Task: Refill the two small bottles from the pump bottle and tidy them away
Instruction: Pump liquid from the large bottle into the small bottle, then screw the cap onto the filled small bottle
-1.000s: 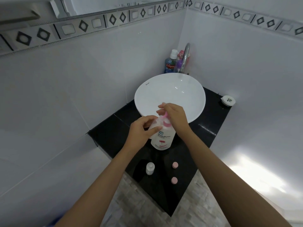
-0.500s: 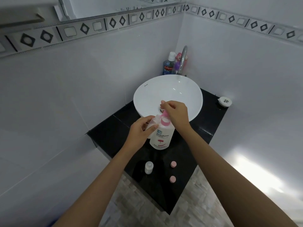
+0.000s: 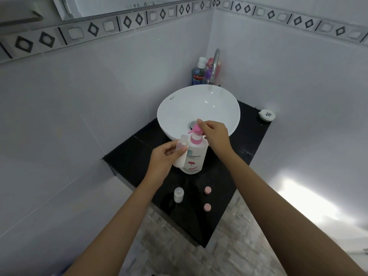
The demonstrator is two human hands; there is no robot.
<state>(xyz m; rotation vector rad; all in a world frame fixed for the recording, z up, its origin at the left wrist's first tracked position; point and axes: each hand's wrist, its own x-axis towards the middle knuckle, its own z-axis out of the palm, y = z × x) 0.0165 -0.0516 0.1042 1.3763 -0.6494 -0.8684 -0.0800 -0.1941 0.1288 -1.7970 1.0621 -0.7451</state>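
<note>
Counter (image 3: 137, 156) of black stone fills a white-tiled corner and carries one white basin (image 3: 179, 108). Left hand (image 3: 161, 158) wraps one small bottle (image 3: 180, 150) under the pump bottle (image 3: 194, 156) spout; right hand (image 3: 216, 134) pinches the pump. One more small bottle (image 3: 178, 194) and two pink caps (image 3: 207, 190) stand nearby.

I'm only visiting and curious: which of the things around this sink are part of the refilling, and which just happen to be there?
Part of the job:
pump bottle
small bottle in the left hand
right hand on the pump
second small bottle
two pink caps

Just there:
mouthwash bottle
tap
basin
white round holder
</note>
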